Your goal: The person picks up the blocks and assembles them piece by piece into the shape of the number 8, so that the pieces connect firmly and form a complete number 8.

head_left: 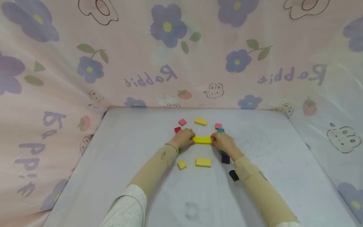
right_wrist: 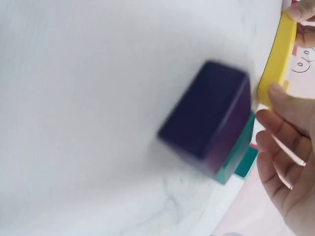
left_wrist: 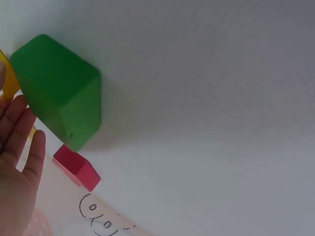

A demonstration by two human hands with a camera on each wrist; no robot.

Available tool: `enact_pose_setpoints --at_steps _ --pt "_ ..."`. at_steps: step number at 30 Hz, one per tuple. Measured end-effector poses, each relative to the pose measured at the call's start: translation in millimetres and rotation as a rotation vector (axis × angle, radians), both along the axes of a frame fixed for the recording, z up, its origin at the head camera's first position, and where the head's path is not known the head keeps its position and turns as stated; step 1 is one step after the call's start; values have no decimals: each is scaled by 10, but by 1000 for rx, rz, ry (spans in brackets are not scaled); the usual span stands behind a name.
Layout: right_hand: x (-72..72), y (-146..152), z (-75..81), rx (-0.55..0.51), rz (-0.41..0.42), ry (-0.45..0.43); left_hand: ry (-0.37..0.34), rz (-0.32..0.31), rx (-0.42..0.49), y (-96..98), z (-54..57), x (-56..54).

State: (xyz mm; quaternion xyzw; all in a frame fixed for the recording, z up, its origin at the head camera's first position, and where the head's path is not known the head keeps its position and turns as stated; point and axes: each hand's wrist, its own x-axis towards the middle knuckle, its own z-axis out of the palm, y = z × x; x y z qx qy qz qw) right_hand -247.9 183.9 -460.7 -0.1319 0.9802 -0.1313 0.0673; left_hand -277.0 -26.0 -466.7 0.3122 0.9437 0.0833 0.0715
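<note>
Around the long yellow block (head_left: 202, 140) as clock centre in the head view, the left hand (head_left: 183, 138) fills 9 o'clock and the right hand (head_left: 224, 142) 3. The far yellow block (head_left: 200, 121) bars 12 and the near yellow block (head_left: 203, 162) 6, each leaving a bare strip before the long one. Narrow passages run at 11, beside the left pink block (head_left: 182, 122), at 1, beside the right pink block (head_left: 218, 126), and at 5, short of the purple block (head_left: 225, 159). The small yellow block (head_left: 182, 164) obstructs 7:30; the black object (head_left: 233, 175), 4:30.
</note>
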Motion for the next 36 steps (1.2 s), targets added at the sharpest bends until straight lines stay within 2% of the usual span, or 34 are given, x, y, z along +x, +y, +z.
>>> enact_pose_setpoints --at_steps 5,9,13,21,26,29,32,36 --pt "-35 27 10 -20 12 -29 18 -3 0 10 -10 -16" --pt "-30 43 0 -79 -12 -83 15 -11 2 3 -21 -18" --pt "-35 47 -15 -134 -18 -99 12 11 4 -16 -30 -23" --pt "-41 43 -31 -108 -4 -90 18 12 -1 -20 -35 -9" --pt "-3 53 -2 -108 7 -88 47 23 -37 -15 -27 -2" --pt "37 107 18 -118 -6 -119 50 30 -53 -9 -15 5" --pt "87 217 45 -136 -32 -159 46 31 -55 4 -9 9" --pt "156 414 81 -157 -8 -176 34 40 -47 15 -23 14"
